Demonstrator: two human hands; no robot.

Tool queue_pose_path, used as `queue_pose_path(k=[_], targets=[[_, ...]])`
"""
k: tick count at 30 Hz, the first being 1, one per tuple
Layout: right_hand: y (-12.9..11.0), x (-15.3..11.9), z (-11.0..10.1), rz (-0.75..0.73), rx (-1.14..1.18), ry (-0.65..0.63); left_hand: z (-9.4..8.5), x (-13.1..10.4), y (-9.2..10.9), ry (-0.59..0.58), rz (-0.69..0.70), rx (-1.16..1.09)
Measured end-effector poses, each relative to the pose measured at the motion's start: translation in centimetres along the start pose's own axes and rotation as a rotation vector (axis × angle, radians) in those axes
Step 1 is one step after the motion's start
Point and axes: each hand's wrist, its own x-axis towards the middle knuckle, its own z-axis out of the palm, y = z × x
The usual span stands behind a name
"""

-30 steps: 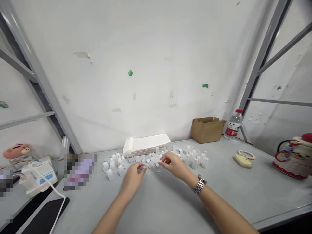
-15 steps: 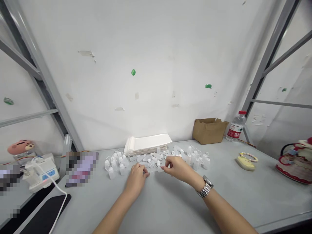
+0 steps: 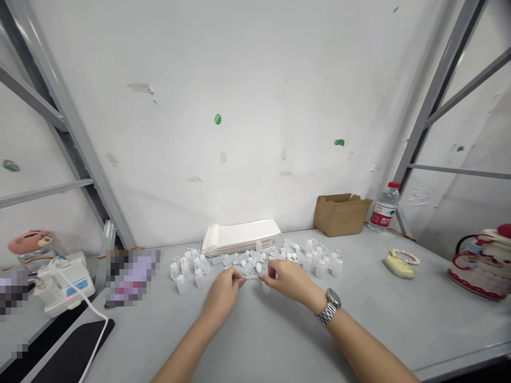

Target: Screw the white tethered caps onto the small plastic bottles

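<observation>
My left hand [image 3: 222, 295] is closed in a pinch, its fingertips at one end of a thin, pale strip [image 3: 251, 277] that spans the gap between my hands. Exactly what it grips is too small to make out. A small translucent plastic bottle [image 3: 266, 288] hangs under the fingertips of my right hand [image 3: 289, 281], which is pinched on it and partly hides it. Behind both hands lies a loose pile of white bottle parts [image 3: 248, 260]. Small capped bottles stand upright in a left group [image 3: 181, 285] and a right group [image 3: 320, 268].
A stack of white sheets or trays [image 3: 243, 234] lies against the wall. To the right are a cardboard box [image 3: 341, 215], a water bottle [image 3: 384, 207], a yellow item [image 3: 399, 267], a bead bracelet [image 3: 415, 260] and a decorated pot [image 3: 483, 266]. A power strip [image 3: 67, 284] and black mat [image 3: 69, 354] lie left.
My right hand has shifted slightly left and its wrist has turned a little. The bottle beneath its fingers now shows lower. My left hand has barely moved.
</observation>
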Motion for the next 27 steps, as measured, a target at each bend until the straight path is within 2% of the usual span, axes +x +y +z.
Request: queue_pose_path(k=[7, 11, 15, 20, 24, 27], targets=[[0.1, -0.1, 0.1, -0.015, 0.085, -0.043, 0.1, 0.0, -0.1, -0.004, -0.034, -0.034], [0.3, 0.0, 0.8, 0.054, 0.164, -0.069, 0.3, 0.2, -0.4, 0.001, -0.049, -0.062], [0.9, 0.4, 2.5, 0.146, 0.196, -0.012, 0.2, 0.3, -0.5, 0.023, -0.066, -0.093], [1.6, 1.0, 4.0, 0.138, 0.223, -0.004, -0.2, 0.3, -0.5, 0.075, -0.106, -0.152], [1.4, 1.1, 3.8, 0.110, 0.282, 0.086, -0.5, 0.7, -0.6, 0.111, -0.153, -0.248], [0.8, 0.9, 3.1, 0.092, 0.436, 0.162, -0.8, 1.0, -0.6, 0.104, -0.185, -0.354]])
